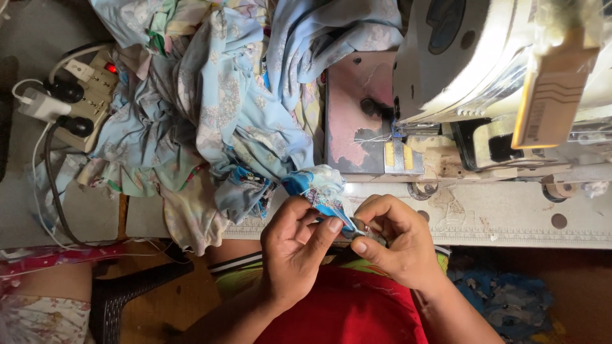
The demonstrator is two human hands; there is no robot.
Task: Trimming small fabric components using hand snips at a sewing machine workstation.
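Observation:
My left hand (pixel 294 245) pinches the end of a light-blue patterned fabric piece (pixel 319 188) between thumb and fingers, just in front of the table edge. My right hand (pixel 392 241) is closed around a small dark metal tool, probably thread snips (pixel 364 230), its tip at the fabric's edge. Both hands meet over my lap, above a red garment (pixel 347 312). The fabric runs up and left into a large heap of the same blue cloth (pixel 229 108). The sewing machine (pixel 484 64) stands behind my right hand.
A power strip (pixel 89 95) with plugs and cables lies at the left on the table. The machine's needle area and metal bed plate (pixel 357 121) sit centre right. A worn ruler strip (pixel 484 220) edges the table. A dark chair (pixel 121 299) and more cloth lie on the floor.

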